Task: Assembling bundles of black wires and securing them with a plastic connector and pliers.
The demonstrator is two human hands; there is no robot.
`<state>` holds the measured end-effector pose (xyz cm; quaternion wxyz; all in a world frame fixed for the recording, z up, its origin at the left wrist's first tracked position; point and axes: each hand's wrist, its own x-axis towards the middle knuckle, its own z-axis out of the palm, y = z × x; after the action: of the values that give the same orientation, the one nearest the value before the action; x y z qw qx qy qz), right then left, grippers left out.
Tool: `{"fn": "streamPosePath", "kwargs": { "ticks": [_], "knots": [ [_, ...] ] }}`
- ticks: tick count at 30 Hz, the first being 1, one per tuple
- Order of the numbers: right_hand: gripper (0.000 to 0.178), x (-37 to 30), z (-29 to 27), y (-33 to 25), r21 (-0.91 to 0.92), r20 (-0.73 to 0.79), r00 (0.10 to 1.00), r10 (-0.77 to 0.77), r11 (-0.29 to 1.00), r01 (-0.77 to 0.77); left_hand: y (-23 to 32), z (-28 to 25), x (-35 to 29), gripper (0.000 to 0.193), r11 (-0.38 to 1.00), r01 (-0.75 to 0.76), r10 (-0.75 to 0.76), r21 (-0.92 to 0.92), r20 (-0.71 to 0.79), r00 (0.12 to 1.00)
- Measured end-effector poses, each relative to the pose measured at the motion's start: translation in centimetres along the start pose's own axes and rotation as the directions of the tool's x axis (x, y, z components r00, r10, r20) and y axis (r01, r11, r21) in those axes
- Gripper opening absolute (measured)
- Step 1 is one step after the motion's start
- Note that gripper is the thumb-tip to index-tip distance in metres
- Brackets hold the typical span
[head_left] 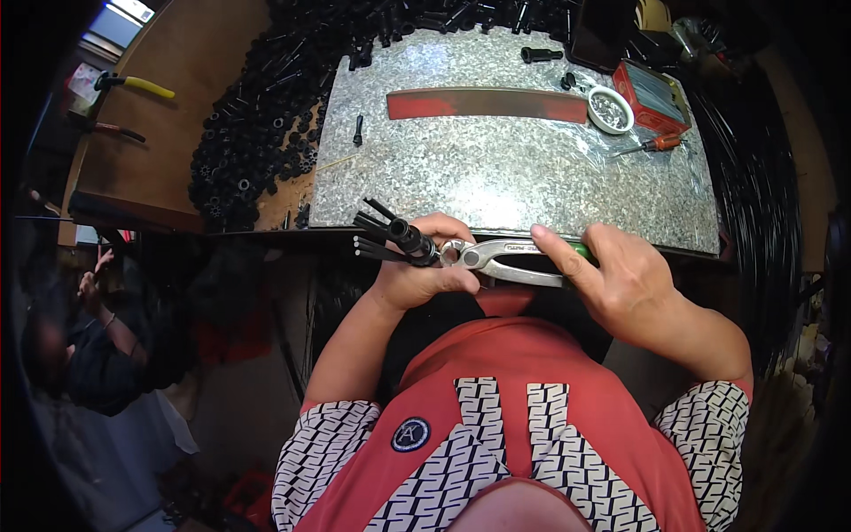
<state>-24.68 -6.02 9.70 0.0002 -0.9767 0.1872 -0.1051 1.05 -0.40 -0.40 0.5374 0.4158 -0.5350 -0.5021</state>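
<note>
My left hand (pixel 417 279) is closed around a black tubular part (pixel 409 239) with several thin black rods (pixel 370 226) fanning out to the left. In my right hand (pixel 625 275) is a pair of steel pincers (pixel 510 254) with green on the handles, gripped from the right side. The pincers' rounded jaws reach the near right end of the black part, beside my left thumb. Whether the jaws bite on it cannot be made out. Both hands are just off the front edge of the speckled stone worktop (pixel 496 168).
A flat rusty metal bar (pixel 487 105), a white bowl of small metal pieces (pixel 610 110), a red box (pixel 651 96) and an orange-handled screwdriver (pixel 654 145) lie on the worktop. Black parts (pixel 257 133) heap at left; black rods (pixel 745 168) bundle at right. Another person (pixel 97 328) sits at left.
</note>
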Motion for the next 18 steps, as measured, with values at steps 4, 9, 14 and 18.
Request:
{"fn": "streamPosePath", "kwargs": {
  "ticks": [4,9,14,18],
  "knots": [
    [0.058,0.0,0.5,-0.9,-0.125,-0.025,0.999,-0.024,0.992,0.021,0.4,0.3,-0.3,0.039,0.998,0.008,-0.007,0.059,-0.017,1.000],
    [0.060,0.4,2.5,-1.8,-0.177,-0.051,0.999,0.005,0.984,-0.014,-0.1,0.3,-0.6,0.022,0.997,0.060,-0.052,0.057,-0.139,0.989],
    [0.062,1.3,3.1,-1.9,-0.029,-0.054,0.998,0.038,0.999,-0.040,-0.5,-0.7,-1.0,0.020,0.996,0.089,-0.091,-0.015,-0.172,0.981],
    [0.063,1.7,2.5,-1.1,0.084,-0.045,0.998,0.047,0.996,-0.043,-0.2,-1.2,-0.7,0.042,0.988,0.075,-0.084,-0.133,-0.063,0.994]
  ]
}}
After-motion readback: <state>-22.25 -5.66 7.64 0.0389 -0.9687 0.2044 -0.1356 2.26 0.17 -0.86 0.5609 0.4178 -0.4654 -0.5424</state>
